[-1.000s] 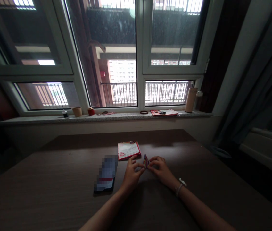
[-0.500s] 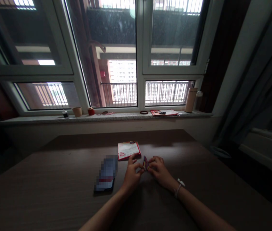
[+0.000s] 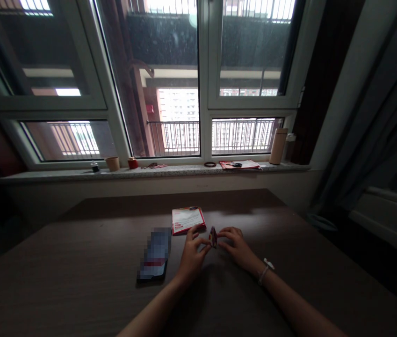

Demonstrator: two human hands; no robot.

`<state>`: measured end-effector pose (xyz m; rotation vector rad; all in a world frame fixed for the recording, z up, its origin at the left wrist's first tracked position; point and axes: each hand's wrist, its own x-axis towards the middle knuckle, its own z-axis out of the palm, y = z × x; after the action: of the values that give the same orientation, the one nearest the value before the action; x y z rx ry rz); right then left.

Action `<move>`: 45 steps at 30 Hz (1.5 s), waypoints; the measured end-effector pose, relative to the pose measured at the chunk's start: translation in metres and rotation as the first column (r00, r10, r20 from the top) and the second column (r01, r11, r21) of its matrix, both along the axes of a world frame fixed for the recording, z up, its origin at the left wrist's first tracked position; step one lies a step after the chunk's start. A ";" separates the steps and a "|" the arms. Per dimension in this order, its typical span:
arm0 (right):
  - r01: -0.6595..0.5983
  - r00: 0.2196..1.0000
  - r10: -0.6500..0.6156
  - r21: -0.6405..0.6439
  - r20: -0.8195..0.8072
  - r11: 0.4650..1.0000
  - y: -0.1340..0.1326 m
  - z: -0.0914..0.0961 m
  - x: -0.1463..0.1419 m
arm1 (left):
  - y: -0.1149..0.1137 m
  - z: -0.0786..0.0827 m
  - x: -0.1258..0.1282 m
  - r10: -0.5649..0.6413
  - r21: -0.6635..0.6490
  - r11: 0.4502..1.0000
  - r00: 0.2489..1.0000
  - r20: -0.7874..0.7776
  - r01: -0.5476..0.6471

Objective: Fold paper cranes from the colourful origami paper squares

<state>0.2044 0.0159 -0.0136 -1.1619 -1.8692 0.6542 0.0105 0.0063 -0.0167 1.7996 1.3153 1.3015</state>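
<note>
At table centre: both hands pinch one small folded paper.
Left hand (image 3: pixel 191 252) and right hand (image 3: pixel 237 246), fingers drawn narrow, grip the folded paper (image 3: pixel 213 236) from either side. It stands upright low over the table (image 3: pixel 79 281); contact unclear. Booklet (image 3: pixel 187 219) lies just behind, phone (image 3: pixel 156 255) left. Judgement: paper already compact and pointed, folding well advanced; what remains cannot be told.

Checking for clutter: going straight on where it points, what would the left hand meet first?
The left hand would probably meet the small folded paper first, then the right hand; depth unclear.
</note>
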 end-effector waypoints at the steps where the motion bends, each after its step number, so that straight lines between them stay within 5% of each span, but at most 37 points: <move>1: -0.011 1.000 0.011 0.000 0.000 1.000 -0.001 0.000 -0.001 | 0.000 0.000 0.000 -0.006 -0.004 1.000 1.000 -0.011 0.006; 15: 0.024 0.998 -0.023 0.014 -0.053 1.000 -0.001 0.003 -0.001 | 0.000 0.001 -0.003 0.003 -0.026 1.000 0.999 -0.046 -0.004; 25: -0.104 0.990 0.098 -0.055 -0.103 0.993 -0.006 0.009 -0.004 | -0.003 0.007 -0.001 0.008 -0.037 0.999 0.997 -0.072 -0.010; 35: 0.011 0.996 -0.019 -0.095 -0.085 0.995 -0.007 0.008 -0.003 | -0.004 0.005 0.000 -0.020 -0.031 0.999 0.991 -0.129 0.016; 45: -0.014 0.995 0.010 -0.042 -0.102 0.999 -0.006 0.005 -0.004 | -0.005 0.004 0.000 0.018 -0.010 1.000 0.992 -0.127 -0.020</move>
<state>0.1999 0.0096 -0.0085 -1.1243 -1.7859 0.7498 0.0108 0.0013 -0.0131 1.8930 1.4074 1.2037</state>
